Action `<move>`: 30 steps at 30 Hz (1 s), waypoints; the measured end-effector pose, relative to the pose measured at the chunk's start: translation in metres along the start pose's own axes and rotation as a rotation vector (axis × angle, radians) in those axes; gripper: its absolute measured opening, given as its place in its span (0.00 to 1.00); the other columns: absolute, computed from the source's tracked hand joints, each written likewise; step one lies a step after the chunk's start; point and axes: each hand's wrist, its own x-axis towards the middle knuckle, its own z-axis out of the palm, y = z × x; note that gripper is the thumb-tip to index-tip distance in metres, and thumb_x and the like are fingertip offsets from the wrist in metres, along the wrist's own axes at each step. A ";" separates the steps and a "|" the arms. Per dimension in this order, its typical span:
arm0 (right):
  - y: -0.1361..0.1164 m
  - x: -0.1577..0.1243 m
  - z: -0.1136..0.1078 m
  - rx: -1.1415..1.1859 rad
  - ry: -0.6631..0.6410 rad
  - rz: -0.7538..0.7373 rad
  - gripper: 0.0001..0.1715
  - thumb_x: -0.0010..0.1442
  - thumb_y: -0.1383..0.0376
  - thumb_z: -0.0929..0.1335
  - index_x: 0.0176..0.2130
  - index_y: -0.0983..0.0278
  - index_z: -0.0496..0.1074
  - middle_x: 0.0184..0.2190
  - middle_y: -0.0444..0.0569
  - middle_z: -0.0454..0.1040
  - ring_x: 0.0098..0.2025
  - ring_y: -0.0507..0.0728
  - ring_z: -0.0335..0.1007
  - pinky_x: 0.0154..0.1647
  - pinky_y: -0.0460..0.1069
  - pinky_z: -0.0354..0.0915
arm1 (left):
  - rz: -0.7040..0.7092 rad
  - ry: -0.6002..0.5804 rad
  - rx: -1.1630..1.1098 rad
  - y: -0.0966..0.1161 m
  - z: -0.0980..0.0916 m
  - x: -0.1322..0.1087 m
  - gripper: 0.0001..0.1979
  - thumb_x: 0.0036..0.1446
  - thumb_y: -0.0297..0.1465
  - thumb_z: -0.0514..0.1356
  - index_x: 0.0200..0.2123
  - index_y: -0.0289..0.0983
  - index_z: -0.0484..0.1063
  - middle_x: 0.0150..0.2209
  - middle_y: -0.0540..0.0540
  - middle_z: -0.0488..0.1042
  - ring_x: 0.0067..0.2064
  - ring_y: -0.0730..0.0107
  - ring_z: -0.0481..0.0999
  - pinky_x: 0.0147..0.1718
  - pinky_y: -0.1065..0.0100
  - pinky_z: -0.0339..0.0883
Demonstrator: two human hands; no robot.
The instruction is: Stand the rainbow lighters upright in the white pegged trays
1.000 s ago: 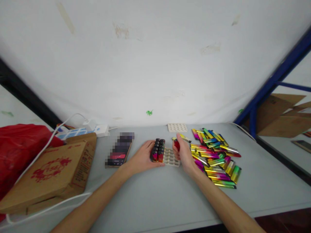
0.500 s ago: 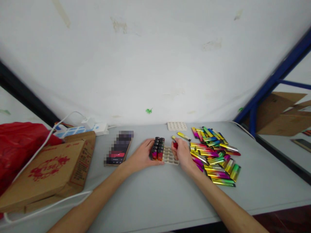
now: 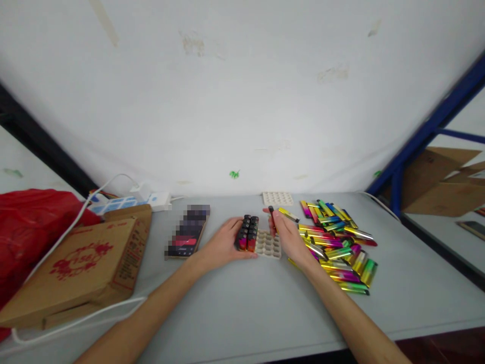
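Upright in two columns, several dark-topped tubes (image 3: pixel 248 233), red-purple at their lower ends, fill the left part of a pale pocketed tray (image 3: pixel 269 243). My left hand (image 3: pixel 229 238) curls around the left end of this tray, fingers behind and thumb along the front. Over the tray's right side, my right hand (image 3: pixel 287 235) is closed on a slim red tube with a black end (image 3: pixel 271 212), held upright. Beside that hand lies a pile of shiny multicoloured tubes (image 3: pixel 341 242) with dark ends. A single yellow tube (image 3: pixel 288 215) lies just behind my right hand.
A second pale tray (image 3: pixel 278 198) rests against the wall. Left of my hands lies a phone (image 3: pixel 189 232). Farther left are a cardboard box (image 3: pixel 83 263), a red bag (image 3: pixel 34 227), a power strip (image 3: pixel 159 201) and a white cable (image 3: pixel 94 311). A blue frame (image 3: pixel 397 187) stands at right.
My right hand has shifted slightly, and the red tube in it now shows its black end pointing up. My left hand keeps its place on the tray. The whole view has shifted a little.
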 end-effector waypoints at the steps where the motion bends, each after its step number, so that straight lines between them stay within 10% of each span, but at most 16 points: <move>1: 0.000 0.001 -0.001 -0.026 0.001 -0.033 0.32 0.77 0.36 0.62 0.45 0.57 0.78 0.31 0.44 0.74 0.36 0.60 0.72 0.42 0.54 0.69 | -0.001 0.000 0.004 0.000 0.000 0.000 0.48 0.47 0.52 0.86 0.67 0.42 0.78 0.65 0.35 0.80 0.69 0.37 0.78 0.74 0.43 0.71; 13: 0.004 0.002 -0.011 -0.396 -0.010 -0.184 0.15 0.77 0.50 0.66 0.42 0.55 0.73 0.38 0.52 0.86 0.41 0.66 0.83 0.44 0.56 0.72 | 0.008 -0.002 0.017 -0.002 0.002 0.000 0.48 0.47 0.52 0.86 0.67 0.43 0.77 0.66 0.35 0.79 0.70 0.37 0.78 0.74 0.42 0.70; 21: 0.005 0.005 -0.020 -0.486 -0.239 -0.321 0.15 0.79 0.52 0.68 0.52 0.56 0.81 0.49 0.54 0.88 0.52 0.66 0.85 0.58 0.60 0.76 | 0.017 0.001 0.008 -0.001 0.001 0.001 0.46 0.47 0.51 0.86 0.65 0.43 0.78 0.65 0.36 0.80 0.68 0.37 0.79 0.73 0.42 0.71; 25: 0.008 0.010 -0.042 -0.539 -0.122 -0.352 0.21 0.80 0.50 0.67 0.59 0.57 0.83 0.59 0.57 0.87 0.63 0.68 0.82 0.69 0.64 0.72 | 0.011 0.014 0.004 -0.001 0.002 0.000 0.47 0.46 0.51 0.86 0.65 0.42 0.78 0.65 0.35 0.80 0.68 0.35 0.79 0.72 0.42 0.72; 30: 0.022 0.023 -0.074 -0.734 -0.058 -0.331 0.14 0.77 0.56 0.70 0.45 0.58 0.86 0.47 0.57 0.87 0.53 0.69 0.83 0.63 0.64 0.74 | 0.000 0.005 0.015 -0.002 0.002 0.000 0.48 0.47 0.53 0.86 0.66 0.41 0.78 0.66 0.33 0.79 0.69 0.35 0.79 0.74 0.42 0.71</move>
